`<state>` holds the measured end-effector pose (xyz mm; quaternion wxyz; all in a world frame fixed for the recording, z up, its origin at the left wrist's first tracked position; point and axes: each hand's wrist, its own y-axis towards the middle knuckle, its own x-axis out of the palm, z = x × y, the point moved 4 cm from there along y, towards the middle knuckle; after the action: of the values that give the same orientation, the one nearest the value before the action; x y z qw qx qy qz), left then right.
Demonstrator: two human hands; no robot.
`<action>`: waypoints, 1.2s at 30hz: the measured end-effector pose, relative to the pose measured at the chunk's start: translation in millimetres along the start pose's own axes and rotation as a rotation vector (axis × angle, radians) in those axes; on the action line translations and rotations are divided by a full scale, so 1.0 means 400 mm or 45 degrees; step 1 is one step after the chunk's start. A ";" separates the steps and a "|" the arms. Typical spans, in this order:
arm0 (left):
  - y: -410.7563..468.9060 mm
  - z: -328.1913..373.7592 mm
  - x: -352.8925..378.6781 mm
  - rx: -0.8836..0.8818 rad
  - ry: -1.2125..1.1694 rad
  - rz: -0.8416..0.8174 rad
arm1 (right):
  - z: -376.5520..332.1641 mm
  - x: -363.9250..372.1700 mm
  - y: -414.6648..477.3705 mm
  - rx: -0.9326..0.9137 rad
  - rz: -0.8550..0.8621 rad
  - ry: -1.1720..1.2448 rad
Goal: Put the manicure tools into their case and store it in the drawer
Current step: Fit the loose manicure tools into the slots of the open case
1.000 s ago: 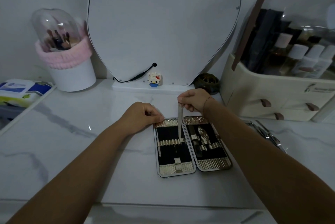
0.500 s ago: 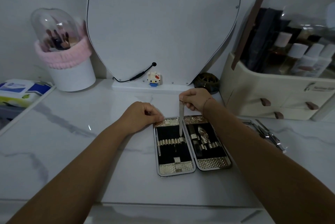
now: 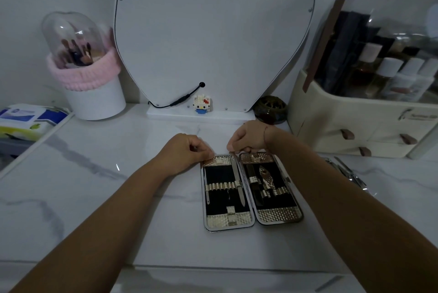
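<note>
File point(image 3: 237, 178), upright a moment ago, now slid under the loops in left half of case point(image 3: 227, 220), top end pinched by right hand point(image 3: 246, 138), case corner held by curled left hand point(image 3: 187, 152); tools point(image 3: 348, 171) left outside.

Nothing legible from where I look. The cream organizer box point(image 3: 331, 124) on the counter at right has a small logo with a line of lettering point(image 3: 418, 115) on its front, too blurred to read. The wipes pack point(image 3: 28, 119) at far left has a blue printed label, also illegible.
</note>
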<state>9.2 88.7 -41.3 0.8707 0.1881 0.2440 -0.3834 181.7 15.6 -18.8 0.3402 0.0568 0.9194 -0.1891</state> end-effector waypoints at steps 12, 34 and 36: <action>-0.004 0.002 -0.002 -0.014 -0.015 0.003 | -0.023 0.021 -0.042 -0.162 -0.059 -0.201; -0.012 0.004 0.007 -0.080 -0.148 0.028 | 0.230 -0.135 -0.322 0.183 0.660 -0.414; -0.014 0.004 0.008 -0.087 -0.177 0.033 | 0.229 -0.129 -0.311 0.200 0.646 -0.412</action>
<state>7.2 82.4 -42.5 0.8963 0.1342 0.1935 -0.3757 247.5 -133.3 -10.8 0.5130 0.2797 0.7924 -0.1750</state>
